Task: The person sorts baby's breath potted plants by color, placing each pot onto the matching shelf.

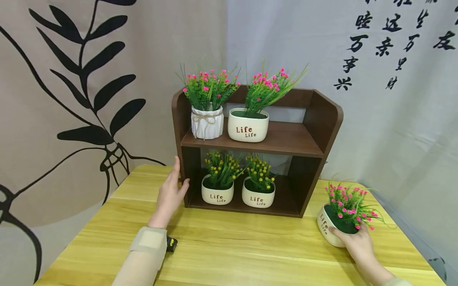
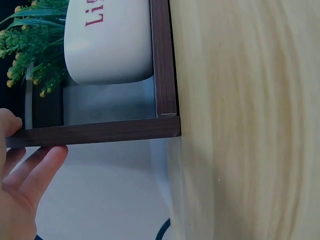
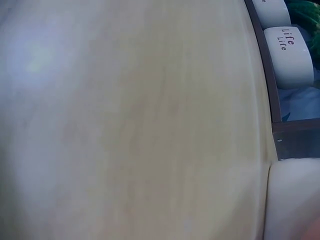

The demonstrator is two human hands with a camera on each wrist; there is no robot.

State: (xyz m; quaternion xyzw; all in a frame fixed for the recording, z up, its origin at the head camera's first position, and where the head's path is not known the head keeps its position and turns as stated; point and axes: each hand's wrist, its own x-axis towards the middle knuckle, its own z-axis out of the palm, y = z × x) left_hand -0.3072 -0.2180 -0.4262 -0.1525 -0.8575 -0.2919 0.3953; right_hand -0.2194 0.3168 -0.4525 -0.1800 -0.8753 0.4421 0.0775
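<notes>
A dark brown two-tier shelf (image 1: 323, 119) stands on the table. My left hand (image 1: 171, 194) holds its left side panel, thumb on the inner side and fingers (image 2: 47, 170) on the outer side. To the right of the shelf, my right hand (image 1: 358, 244) grips a white "Life" pot (image 1: 326, 228) of pink artificial flowers, thumb over its front. This pot leans a little; whether its base touches the table I cannot tell. In the right wrist view the white pot (image 3: 295, 195) shows at the lower right, most of the hand being out of frame.
The upper tier bears a white twine-tied pot (image 1: 207, 123) and a "Life" pot (image 1: 247, 127), both with pink flowers. Two yellow-flowered pots, left (image 1: 217, 194) and right (image 1: 258, 196), occupy the lower tier. A printed curtain (image 1: 286, 39) hangs behind the wooden table (image 1: 229, 250).
</notes>
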